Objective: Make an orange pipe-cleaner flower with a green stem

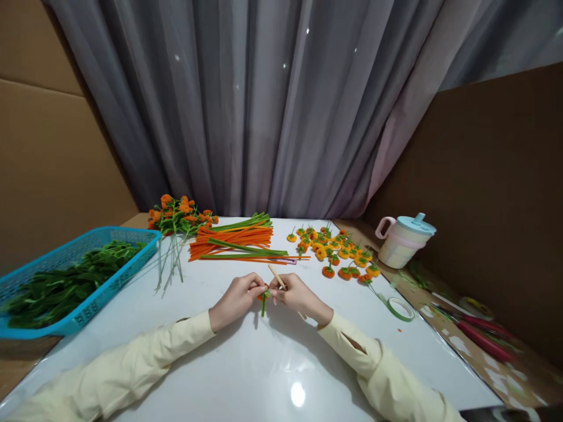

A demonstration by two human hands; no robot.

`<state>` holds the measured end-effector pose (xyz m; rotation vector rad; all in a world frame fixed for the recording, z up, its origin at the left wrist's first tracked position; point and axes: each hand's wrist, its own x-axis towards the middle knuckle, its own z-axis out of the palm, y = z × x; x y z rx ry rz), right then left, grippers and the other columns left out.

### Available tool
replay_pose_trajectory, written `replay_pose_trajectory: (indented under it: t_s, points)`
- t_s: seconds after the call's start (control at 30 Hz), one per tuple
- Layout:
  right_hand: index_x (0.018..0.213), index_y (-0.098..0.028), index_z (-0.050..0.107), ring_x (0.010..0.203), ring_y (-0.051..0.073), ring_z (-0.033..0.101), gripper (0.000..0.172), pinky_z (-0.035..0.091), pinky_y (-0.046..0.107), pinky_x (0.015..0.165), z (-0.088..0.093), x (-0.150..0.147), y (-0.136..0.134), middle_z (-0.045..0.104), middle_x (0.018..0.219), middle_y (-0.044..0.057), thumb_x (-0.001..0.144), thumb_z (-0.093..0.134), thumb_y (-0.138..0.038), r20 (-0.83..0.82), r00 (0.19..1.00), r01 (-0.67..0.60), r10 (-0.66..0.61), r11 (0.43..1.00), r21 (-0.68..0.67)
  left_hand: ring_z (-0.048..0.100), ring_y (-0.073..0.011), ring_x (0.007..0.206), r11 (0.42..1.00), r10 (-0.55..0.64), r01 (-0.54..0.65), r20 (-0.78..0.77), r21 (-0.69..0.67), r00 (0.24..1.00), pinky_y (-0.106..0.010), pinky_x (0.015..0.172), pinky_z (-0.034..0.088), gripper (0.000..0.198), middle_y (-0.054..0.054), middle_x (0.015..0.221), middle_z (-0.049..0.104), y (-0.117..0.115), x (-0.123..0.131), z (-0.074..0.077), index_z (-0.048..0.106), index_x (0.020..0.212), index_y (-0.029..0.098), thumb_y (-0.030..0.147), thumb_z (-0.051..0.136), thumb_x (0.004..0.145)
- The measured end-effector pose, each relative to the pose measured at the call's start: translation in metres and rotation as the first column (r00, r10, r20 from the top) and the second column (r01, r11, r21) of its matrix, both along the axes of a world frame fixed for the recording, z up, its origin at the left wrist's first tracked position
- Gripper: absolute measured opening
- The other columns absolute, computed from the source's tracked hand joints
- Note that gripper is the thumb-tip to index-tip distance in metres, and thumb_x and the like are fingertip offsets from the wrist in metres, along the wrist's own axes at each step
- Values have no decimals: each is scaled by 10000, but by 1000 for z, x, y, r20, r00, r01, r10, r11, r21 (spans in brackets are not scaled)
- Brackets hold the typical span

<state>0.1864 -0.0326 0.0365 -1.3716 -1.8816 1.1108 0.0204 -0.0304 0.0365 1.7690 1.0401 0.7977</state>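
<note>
Both hands meet over the middle of the white table. My left hand (236,300) is closed in a pinch on a small orange fuzzy flower (260,296) with a short green stem (263,308) pointing down toward me. From the other side, my right hand (299,295) has its fingertips at the same flower. A thin wooden stick (277,275) is held in that right hand, slanting up to the left. Fingers hide much of the flower. Just beyond the hands lie bundles of orange pipe cleaners (233,238) and green pipe cleaners (246,249).
Several small yellow and orange flower heads (336,252) are spread at the right. Finished-looking orange flowers (180,208) lie back left beside a blue basket (152,235) of green leaves (74,287). A green tape roll (400,309), a lidded cup (402,243) and red-handled pliers (484,340) are at right.
</note>
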Motion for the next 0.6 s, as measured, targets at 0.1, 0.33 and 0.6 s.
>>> replay_pose_trajectory:
  t_s: [0.1,0.33,0.6]
  points:
    - [594,-135,546,455,67,411,108,315,177,468,15,3,9,521,492,-43,675,502,-80,56,995,-84,85,996,-27,550,-135,604,988,-32,45,89,-149,996,-241,586,419,207,-3,627,599,5,-4,6,534,732,160,362,576,734]
    - [615,-127,599,495,76,451,41,335,182,484,38,3,16,565,526,-39,655,595,-136,86,943,-312,321,944,-105,681,-198,721,552,-313,512,407,-658,858,-244,564,516,335,-138,1009,673,26,-23,3,590,1016,148,315,643,730]
    - [956,-158,510,387,49,323,341,209,173,337,26,23,3,538,613,-34,821,476,-470,-170,985,-52,24,986,-159,672,-200,896,649,-90,494,587,-579,805,-288,815,500,279,-152,997,678,26,-20,-24,536,1007,133,275,642,793]
